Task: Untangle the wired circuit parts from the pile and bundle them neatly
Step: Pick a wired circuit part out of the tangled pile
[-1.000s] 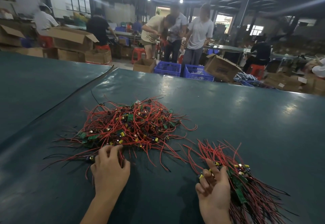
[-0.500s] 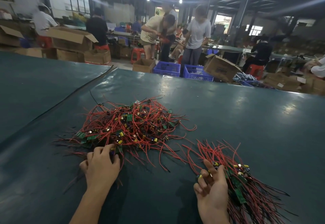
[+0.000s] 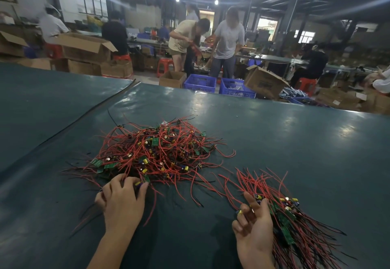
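Since a second earlier the left hand (image 3: 121,201) had slid a little toward the left of the frame and curled its fingers into the near rim of the heap. The right hand (image 3: 253,228) had barely shifted.

The dark green table (image 3: 295,142) filled the lower two thirds of the frame. Just left of centre lay the tangled pile (image 3: 156,152) of red and black leads, green boards and yellow capacitors. It was roughly round, with no clear long axis. The sorted bundle (image 3: 293,226) lay at lower right. Its long axis ran from the frame's centre down toward the lower right corner, with the boards gathered near the hand and the leads fanning out at both ends. Pile and bundle sat near each other, their stray red leads almost meeting between them.

The left hand lay palm down, directly below the pile and touching it, so it was plainly the nearer hand. Its fingertips were bent round a wired circuit part (image 3: 138,183), whose yellow capacitor showed between them. The right hand lay palm up at the bundle's left flank. Its forefinger was straight and its other fingers were loosely curled round the board ends, while the thumb was hidden.

The coming pull would likely run down the frame and then rightward, ending with the part laid along the bundle's diagonal.
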Motion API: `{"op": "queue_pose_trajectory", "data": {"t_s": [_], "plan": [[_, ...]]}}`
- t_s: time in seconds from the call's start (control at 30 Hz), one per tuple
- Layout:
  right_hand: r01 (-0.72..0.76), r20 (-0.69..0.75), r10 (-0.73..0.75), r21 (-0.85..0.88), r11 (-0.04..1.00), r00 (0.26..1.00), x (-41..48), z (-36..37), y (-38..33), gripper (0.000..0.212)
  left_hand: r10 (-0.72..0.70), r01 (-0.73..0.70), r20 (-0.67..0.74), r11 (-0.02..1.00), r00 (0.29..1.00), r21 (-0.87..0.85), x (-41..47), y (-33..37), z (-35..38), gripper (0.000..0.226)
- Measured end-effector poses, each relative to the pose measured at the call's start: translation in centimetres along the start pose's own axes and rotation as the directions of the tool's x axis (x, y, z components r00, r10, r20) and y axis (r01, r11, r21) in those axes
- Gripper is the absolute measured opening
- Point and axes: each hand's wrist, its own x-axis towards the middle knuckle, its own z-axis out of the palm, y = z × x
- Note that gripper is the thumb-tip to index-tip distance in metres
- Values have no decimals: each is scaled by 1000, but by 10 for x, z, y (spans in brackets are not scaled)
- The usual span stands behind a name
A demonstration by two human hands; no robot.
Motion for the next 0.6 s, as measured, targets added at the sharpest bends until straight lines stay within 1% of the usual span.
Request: {"op": "queue_pose_trajectory", "data": {"t_s": [0.1,0.17,0.23,0.3,0.33,0.4,0.47,0.53,0.6], "plan": [[0,2,0,0,1000,1000,-1,1,0,48,70,-77,-62,991,996,-112,-5,7,-6,46],[4,2,-4,-3,1000,1000,-1,1,0,48,143,-167,-153,974,978,-152,-10,13,-9,57],[9,6,-9,-9,1000,1000,-1,1,1,48,223,-261,-266,958,938,-118,-16,19,-11,54],[20,14,-19,-26,999,1000,0,1,1,47,288,-349,-358,930,888,-116,-19,25,-14,45],[30,21,-29,-42,999,999,0,1,2,46,324,-409,-407,902,854,-139,-18,26,-15,41],[63,46,-59,-97,993,997,-1,3,4,45,398,-544,-476,810,784,-220,-19,28,-15,38],[103,91,-88,-187,977,992,-2,6,8,46,470,-635,-466,709,750,-306,-23,33,-12,42],[138,147,-96,-308,941,984,-6,9,15,46,522,-673,-438,657,732,-341,-30,39,-7,43],[190,228,-94,-447,874,969,-11,13,21,41,552,-685,-407,609,728,-399,-36,44,-6,41]]}}
